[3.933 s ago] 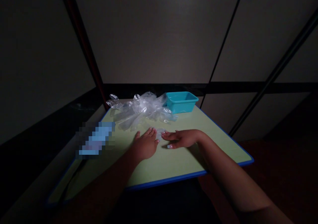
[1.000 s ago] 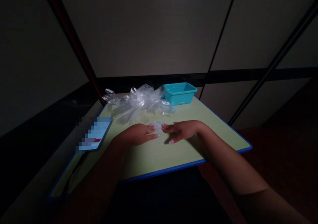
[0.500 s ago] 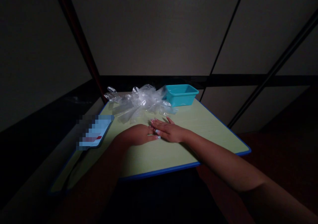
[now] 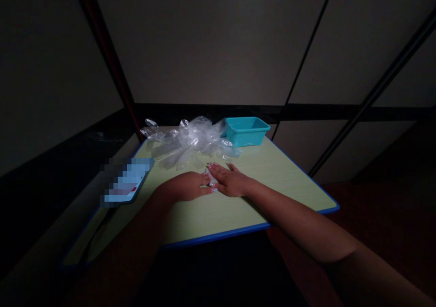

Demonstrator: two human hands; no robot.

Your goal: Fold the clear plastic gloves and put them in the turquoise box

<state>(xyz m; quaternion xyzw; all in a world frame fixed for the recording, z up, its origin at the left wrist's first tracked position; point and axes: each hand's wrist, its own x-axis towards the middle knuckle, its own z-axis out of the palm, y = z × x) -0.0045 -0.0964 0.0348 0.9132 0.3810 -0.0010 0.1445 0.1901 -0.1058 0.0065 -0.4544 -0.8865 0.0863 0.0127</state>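
Near the middle of the pale green table (image 4: 190, 223), my left hand (image 4: 195, 186) and my right hand (image 4: 230, 180) rest low with their fingertips close together. Something small and whitish (image 4: 212, 178) shows between them, too small to make out. My right hand lies rather flat, its thumb and fingers spread. The fingers of my left hand are bent and partly hidden, with the thumb pointing right. Just beyond the hands lies a loose heap of clear plastic (image 4: 195, 136). A turquoise basket (image 4: 247, 136) stands behind it to the right.
A phone-like device (image 4: 131, 182) with a lit, partly blurred screen is at the table's left edge, a dark strap or cable below it. Pale panels (image 4: 204, 43) rise behind the table. Blue edging (image 4: 218, 236) runs round the tabletop.
My fingertips have drawn slightly apart, and the whitish thing now shows between them. The whole view has shifted a little. The plastic heap and basket keep their places on the table.
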